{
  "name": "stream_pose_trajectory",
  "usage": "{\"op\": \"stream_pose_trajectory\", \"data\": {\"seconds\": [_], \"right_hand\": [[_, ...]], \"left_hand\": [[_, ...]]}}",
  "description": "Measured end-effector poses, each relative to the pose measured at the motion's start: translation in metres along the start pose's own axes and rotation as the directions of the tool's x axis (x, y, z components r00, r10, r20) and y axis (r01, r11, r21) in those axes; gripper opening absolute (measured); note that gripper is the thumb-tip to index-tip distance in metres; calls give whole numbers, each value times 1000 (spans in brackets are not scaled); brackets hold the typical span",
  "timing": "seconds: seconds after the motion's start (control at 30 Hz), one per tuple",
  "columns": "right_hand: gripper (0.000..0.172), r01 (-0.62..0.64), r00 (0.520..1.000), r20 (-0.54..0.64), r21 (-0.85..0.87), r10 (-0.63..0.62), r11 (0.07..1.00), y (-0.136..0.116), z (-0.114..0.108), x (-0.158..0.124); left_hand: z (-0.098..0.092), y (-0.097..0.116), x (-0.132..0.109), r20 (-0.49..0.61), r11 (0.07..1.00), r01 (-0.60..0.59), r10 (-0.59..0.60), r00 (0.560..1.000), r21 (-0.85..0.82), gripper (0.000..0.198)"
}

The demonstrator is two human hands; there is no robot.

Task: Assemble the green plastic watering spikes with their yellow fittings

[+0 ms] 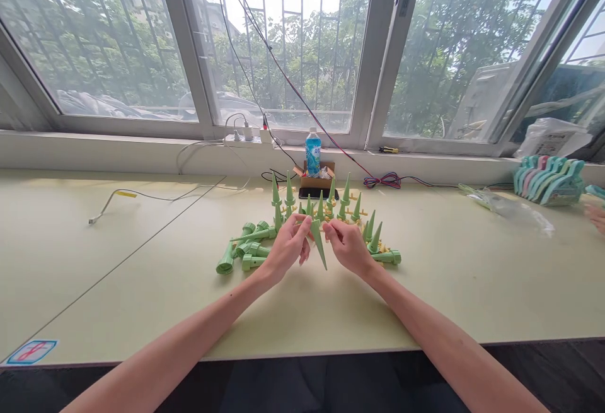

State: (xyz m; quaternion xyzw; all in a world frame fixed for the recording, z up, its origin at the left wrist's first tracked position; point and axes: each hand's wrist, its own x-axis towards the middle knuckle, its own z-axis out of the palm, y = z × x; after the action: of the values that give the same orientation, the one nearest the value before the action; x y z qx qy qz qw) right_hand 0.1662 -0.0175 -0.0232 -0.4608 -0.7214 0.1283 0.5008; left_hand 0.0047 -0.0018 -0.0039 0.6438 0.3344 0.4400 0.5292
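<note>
My left hand (287, 243) pinches a light green, cone-shaped plastic watering spike (320, 249) near its wide end, with the tip pointing down toward the table. Close beside it, my right hand (348, 246) is closed, thumb against fingers, at the spike's upper right side. Whatever sits in those right fingertips is too small and hidden to name. Behind both hands stand several upright green spikes (346, 191) with small yellow pieces (363, 213) among them. Several more green spikes (225, 260) lie in a pile by my left hand, and another spike (390, 257) lies by my right wrist.
A blue-labelled bottle (312, 153) rises behind a small cardboard box (317, 181), with a dark phone (307, 193) in front. Cables (382, 180) run along the back. On the right are pastel hangers (548, 180), a plastic bag (513, 211) and another person's hand (596, 216).
</note>
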Motion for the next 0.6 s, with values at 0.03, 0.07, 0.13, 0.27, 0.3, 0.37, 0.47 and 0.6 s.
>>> {"op": "stream_pose_trajectory", "data": {"seconds": [0.03, 0.07, 0.13, 0.27, 0.3, 0.37, 0.47, 0.6], "right_hand": [[42, 3, 1000, 6, 1, -3, 1000, 1, 0, 0], [42, 6, 1000, 12, 3, -6, 1000, 1, 0, 0], [42, 12, 1000, 27, 5, -12, 1000, 2, 1, 0], [41, 27, 999, 43, -1, -27, 1000, 3, 1, -1], [41, 29, 998, 47, -4, -29, 1000, 3, 1, -1], [40, 30, 998, 62, -11, -30, 999, 3, 1, -1], [40, 31, 995, 90, -23, -29, 999, 1, 0, 0], [41, 32, 992, 124, -41, -27, 999, 0, -2, 0]], "left_hand": [[0, 0, 0, 8, 999, 22, -22, 1000, -25, 33], [0, 0, 1, 15, 998, 43, -42, 999, -47, 33], [0, 0, 1, 21, 994, 77, -75, 997, -77, 33], [-1, 0, 1, 28, 988, 121, -118, 993, -101, 34], [-1, 0, 1, 30, 986, 129, -126, 992, -103, 35], [-1, 0, 1, 35, 983, 148, -145, 989, -108, 37], [-1, 0, 1, 54, 973, 197, -192, 980, -122, 40], [-2, -2, 1, 80, 963, 235, -225, 971, -134, 42]]}}
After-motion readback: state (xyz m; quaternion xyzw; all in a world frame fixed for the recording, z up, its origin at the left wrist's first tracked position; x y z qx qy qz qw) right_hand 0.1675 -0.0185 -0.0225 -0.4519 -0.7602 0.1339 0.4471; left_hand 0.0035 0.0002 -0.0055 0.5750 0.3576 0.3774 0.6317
